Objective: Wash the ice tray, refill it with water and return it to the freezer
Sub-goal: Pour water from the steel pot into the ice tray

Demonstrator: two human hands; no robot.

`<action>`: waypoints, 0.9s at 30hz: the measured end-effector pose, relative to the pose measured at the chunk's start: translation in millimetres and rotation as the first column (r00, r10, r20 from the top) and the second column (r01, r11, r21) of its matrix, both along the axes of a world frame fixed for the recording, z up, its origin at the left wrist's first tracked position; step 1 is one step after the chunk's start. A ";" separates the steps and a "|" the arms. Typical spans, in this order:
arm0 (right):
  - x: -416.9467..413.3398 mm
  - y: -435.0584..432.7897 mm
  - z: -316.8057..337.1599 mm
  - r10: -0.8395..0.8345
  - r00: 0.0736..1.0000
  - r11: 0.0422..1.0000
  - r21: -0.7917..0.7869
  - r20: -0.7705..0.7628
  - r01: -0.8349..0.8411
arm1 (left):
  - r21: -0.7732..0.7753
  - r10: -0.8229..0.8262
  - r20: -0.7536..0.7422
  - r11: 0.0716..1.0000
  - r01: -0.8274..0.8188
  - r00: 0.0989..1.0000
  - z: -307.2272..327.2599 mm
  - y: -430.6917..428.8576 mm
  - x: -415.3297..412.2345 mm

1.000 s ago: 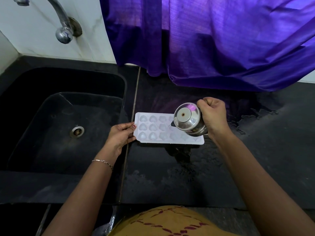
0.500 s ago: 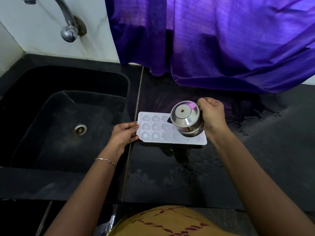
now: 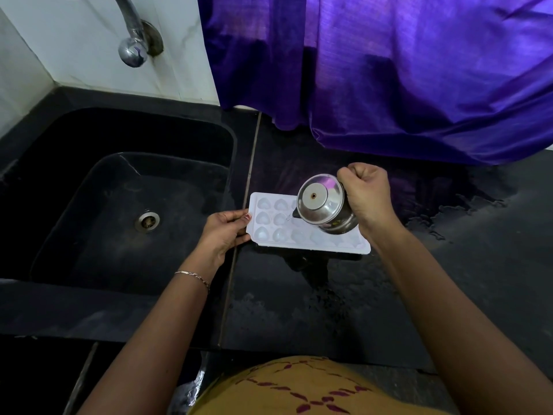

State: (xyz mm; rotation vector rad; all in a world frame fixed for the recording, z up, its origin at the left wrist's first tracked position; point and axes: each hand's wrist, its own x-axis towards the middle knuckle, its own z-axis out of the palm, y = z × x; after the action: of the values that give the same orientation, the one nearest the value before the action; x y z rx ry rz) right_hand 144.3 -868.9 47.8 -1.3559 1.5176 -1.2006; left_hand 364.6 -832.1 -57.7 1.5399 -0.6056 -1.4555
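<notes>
A white ice tray with heart-shaped cells lies on the wet black counter, just right of the black sink. The left hand holds the tray's left end, fingers clamped on its edge with the thumb on top. The right hand has its fingers curled tight on a small steel pot, tipped leftward above the tray's middle. A purple curtain hangs at the far side.

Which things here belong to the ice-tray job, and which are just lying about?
In use: ice tray, held by the left hand; steel pot, tipped over it by the right hand.
Idle now: sink, tap, purple curtain.
</notes>
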 end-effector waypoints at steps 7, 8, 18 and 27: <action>-2.0 -2.0 -1.5 0.009 1.000 1.000 -0.018 -0.023 -0.010 | -0.006 0.009 -0.001 1.000 -0.009 1.000 1.5 1.2 -1.3; -2.3 -2.2 -1.6 0.010 1.000 1.000 -0.018 -0.024 -0.011 | -0.006 0.008 0.000 1.000 -0.008 1.000 1.5 1.3 -1.2; -2.6 -2.1 0.5 -0.021 0.998 0.999 0.027 0.055 0.019 | -0.007 0.017 -0.012 1.000 -0.017 1.000 4.6 1.9 -2.1; 7.1 -2.2 1.7 -0.033 0.987 0.996 0.083 0.154 0.020 | -0.005 0.022 -0.016 1.000 -0.022 1.000 4.5 2.8 -1.1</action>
State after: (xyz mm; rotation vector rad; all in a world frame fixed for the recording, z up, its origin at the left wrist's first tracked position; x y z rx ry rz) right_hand 151.4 -871.1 49.5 -1.1648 1.4613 -1.2187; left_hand 363.4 -829.3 -53.2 1.5255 -0.5813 -1.4473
